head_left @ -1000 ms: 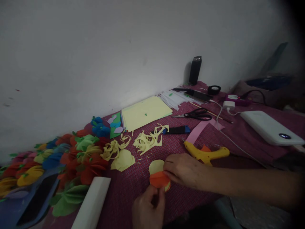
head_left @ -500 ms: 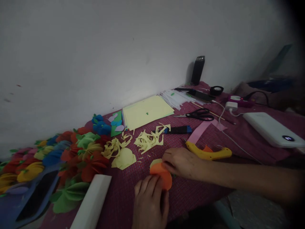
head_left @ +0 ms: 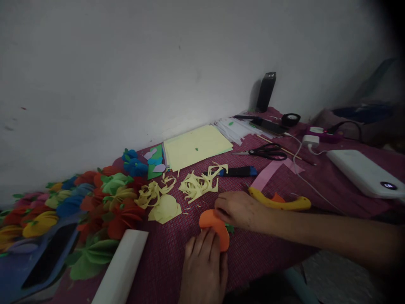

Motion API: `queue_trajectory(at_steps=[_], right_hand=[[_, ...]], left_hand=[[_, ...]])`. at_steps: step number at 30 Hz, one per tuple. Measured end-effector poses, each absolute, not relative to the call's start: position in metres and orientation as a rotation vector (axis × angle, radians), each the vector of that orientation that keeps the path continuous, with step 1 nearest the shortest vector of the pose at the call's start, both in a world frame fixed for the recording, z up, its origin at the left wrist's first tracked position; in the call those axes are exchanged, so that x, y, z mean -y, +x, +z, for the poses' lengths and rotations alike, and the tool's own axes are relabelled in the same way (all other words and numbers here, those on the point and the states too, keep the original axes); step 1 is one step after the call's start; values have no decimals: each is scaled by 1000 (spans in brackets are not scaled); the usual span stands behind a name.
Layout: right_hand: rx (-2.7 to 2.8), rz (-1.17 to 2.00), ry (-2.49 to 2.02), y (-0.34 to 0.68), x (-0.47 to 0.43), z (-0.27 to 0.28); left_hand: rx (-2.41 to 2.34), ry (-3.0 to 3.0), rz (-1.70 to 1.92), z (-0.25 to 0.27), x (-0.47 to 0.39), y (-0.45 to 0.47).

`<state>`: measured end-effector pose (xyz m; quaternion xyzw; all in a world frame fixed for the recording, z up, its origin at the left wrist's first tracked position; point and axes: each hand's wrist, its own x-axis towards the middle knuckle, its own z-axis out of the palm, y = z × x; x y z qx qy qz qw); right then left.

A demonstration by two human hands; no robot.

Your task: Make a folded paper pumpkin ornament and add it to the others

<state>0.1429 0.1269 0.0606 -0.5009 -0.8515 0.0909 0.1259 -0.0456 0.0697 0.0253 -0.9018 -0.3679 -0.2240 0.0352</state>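
Note:
Between my hands lies a rounded piece of orange paper (head_left: pixel 208 218) on the tablecloth, its middle partly covered by fingers. My left hand (head_left: pixel 203 264) comes from the front edge, fingers close together and pressing on the near side of the orange paper. From the right, my right hand (head_left: pixel 238 210) reaches in with bent fingers closed at the paper's far right edge; its fingertips are partly hidden. A small green paper piece (head_left: pixel 230 229) shows just below the right hand. Behind that hand lies a yellow curved-handled tool (head_left: pixel 280 203) with a thin metal tip.
Pale yellow scraps (head_left: pixel 198 185) and cut yellow pieces (head_left: pixel 165 209) lie ahead, before stacked yellow sheets (head_left: pixel 198 145). Colourful paper flowers (head_left: pixel 122 211) crowd the left, beside a white roll (head_left: pixel 125 261). Scissors (head_left: pixel 268 152), a cutter (head_left: pixel 238 172), a power bank (head_left: pixel 362 173) and cable occupy the right.
The orange paper has shifted up over the pale yellow edge that showed behind it. More of the green piece shows. My left hand has moved slightly right.

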Motion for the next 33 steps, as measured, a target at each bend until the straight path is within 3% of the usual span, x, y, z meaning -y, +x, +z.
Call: queue_trajectory(at_steps=[20, 27, 33], right_hand=[[2527, 209, -1453, 143, -128, 62], [2634, 239, -1090, 156, -97, 55], [2692, 177, -1082, 163, -82, 37]], left_hand=[[1183, -2716, -529, 14, -67, -41], [1221, -2708, -571, 14, -66, -39], [1186, -2741, -444, 23, -68, -38]])
